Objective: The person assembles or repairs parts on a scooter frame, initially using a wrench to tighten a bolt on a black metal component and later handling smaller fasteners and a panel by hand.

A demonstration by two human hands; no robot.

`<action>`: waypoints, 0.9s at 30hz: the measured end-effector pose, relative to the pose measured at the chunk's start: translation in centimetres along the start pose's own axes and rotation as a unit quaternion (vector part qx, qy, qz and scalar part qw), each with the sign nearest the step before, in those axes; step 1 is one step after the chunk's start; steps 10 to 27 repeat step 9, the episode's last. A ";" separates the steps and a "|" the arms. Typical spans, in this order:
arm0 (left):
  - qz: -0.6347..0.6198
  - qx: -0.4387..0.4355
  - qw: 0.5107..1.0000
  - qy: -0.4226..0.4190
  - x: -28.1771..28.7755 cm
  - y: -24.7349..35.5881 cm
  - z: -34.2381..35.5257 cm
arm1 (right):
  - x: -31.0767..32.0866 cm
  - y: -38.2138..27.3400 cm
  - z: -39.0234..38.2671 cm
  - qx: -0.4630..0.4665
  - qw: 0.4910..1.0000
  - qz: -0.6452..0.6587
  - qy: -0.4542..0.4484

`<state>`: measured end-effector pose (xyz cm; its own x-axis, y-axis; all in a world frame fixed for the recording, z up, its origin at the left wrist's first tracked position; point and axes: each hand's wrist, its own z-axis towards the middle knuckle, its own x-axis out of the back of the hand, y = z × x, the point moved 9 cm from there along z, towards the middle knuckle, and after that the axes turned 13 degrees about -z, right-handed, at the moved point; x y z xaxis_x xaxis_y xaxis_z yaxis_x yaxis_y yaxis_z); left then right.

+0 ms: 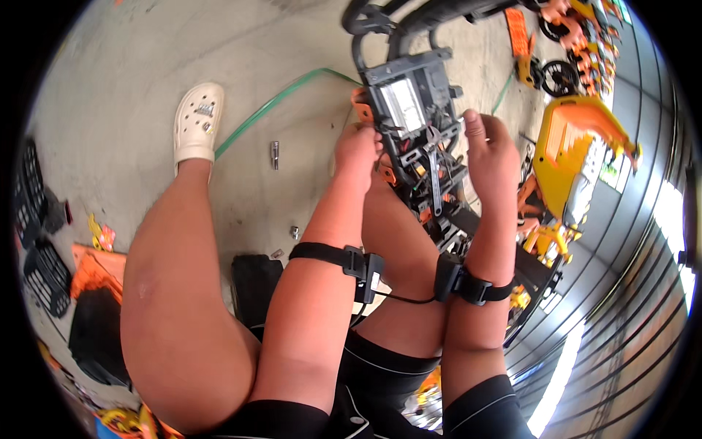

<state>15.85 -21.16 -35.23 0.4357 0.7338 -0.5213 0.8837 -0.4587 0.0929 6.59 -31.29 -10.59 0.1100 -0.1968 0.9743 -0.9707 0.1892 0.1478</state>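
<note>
Between my hands stands the black tubular frame (406,72) of a small vehicle, its open middle full of wires and small parts. A silver wrench (436,183) lies lengthwise over those parts. My left hand (357,152) is closed at the frame's left side, fingertips against its edge; what they grip is hidden. On the other side my right hand (491,150) has its fingers curled and thumb raised near the frame's right edge. Something small and pale shows at the thumb tip, too small to name. A bright rectangular plate (403,104) sits on the frame above the wiring.
A long metal socket (275,155) and a shorter one (295,233) lie on the concrete floor. A green hose (274,104) curves behind the frame. To the right are a yellow body panel (559,175) and several orange vehicles. Black crates (47,276) stand at far left.
</note>
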 end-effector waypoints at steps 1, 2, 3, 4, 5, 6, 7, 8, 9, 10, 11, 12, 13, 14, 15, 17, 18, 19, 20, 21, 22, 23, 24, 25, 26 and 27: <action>0.007 0.001 1.000 0.001 0.2 -0.4 0.0 | 0.6 2.0 0.2 -0.011 1.000 0.018 0.022; 0.016 0.002 1.000 -0.002 0.1 -0.6 0.0 | 1.3 4.0 0.1 -0.024 0.998 0.035 0.048; 0.023 0.002 1.000 0.001 0.3 -0.8 0.2 | 2.4 5.1 -0.3 -0.044 0.995 0.064 0.056; 0.028 0.006 1.000 0.001 0.4 -1.2 0.5 | 3.5 6.2 -0.6 -0.042 0.992 0.088 0.079; 0.043 0.003 0.999 0.000 0.4 -1.5 0.5 | 4.8 7.1 -1.3 -0.071 0.985 0.141 0.072; 0.059 0.001 0.998 0.000 0.3 -1.8 0.5 | 6.4 7.8 -2.1 -0.099 0.974 0.193 0.063; 0.077 0.001 0.997 -0.006 0.2 -2.2 0.5 | 8.1 8.7 -2.9 -0.104 0.957 0.254 0.093; 0.091 -0.017 0.996 0.002 0.3 -2.0 0.4 | 9.8 9.1 -3.9 -0.108 0.948 0.279 0.107; 0.106 -0.032 0.994 0.006 0.2 -2.0 0.1 | 11.5 9.7 -5.0 -0.086 0.942 0.303 0.119; 0.106 -0.032 0.994 0.006 0.2 -2.0 0.1 | 11.5 9.7 -5.0 -0.086 0.942 0.303 0.119; 0.106 -0.032 0.994 0.006 0.2 -2.0 0.1 | 11.5 9.7 -5.0 -0.086 0.942 0.303 0.119; 0.106 -0.032 0.994 0.006 0.2 -2.0 0.1 | 11.5 9.7 -5.0 -0.086 0.942 0.303 0.119; 0.106 -0.032 0.994 0.006 0.2 -2.0 0.1 | 11.5 9.7 -5.0 -0.086 0.942 0.303 0.119; 0.106 -0.032 0.994 0.006 0.2 -2.0 0.1 | 11.5 9.7 -5.0 -0.086 0.942 0.303 0.119; 0.106 -0.032 0.994 0.006 0.2 -2.0 0.1 | 11.5 9.7 -5.0 -0.086 0.942 0.303 0.119; 0.106 -0.032 0.994 0.006 0.2 -2.0 0.1 | 11.5 9.7 -5.0 -0.086 0.942 0.303 0.119; 0.106 -0.032 0.994 0.006 0.2 -2.0 0.1 | 11.5 9.7 -5.0 -0.086 0.942 0.303 0.119; 0.106 -0.032 0.994 0.006 0.2 -2.0 0.1 | 11.5 9.7 -5.0 -0.086 0.942 0.303 0.119; 0.106 -0.032 0.994 0.006 0.2 -2.0 0.1 | 11.5 9.7 -5.0 -0.086 0.942 0.303 0.119; 0.106 -0.032 0.994 0.006 0.2 -2.0 0.1 | 11.5 9.7 -5.0 -0.086 0.942 0.303 0.119; 0.106 -0.032 0.994 0.006 0.2 -2.0 0.1 | 11.5 9.7 -5.0 -0.086 0.942 0.303 0.119; 0.106 -0.032 0.994 0.006 0.2 -2.0 0.1 | 11.5 9.7 -5.0 -0.086 0.942 0.303 0.119; 0.106 -0.032 0.994 0.006 0.2 -2.0 0.1 | 11.5 9.7 -5.0 -0.086 0.942 0.303 0.119; 0.106 -0.032 0.994 0.006 0.2 -2.0 0.1 | 11.5 9.7 -5.0 -0.086 0.942 0.303 0.119; 0.106 -0.032 0.994 0.006 0.2 -2.0 0.1 | 11.5 9.7 -5.0 -0.086 0.942 0.303 0.119; 0.106 -0.032 0.994 0.006 0.2 -2.0 0.1 | 11.5 9.7 -5.0 -0.086 0.942 0.303 0.119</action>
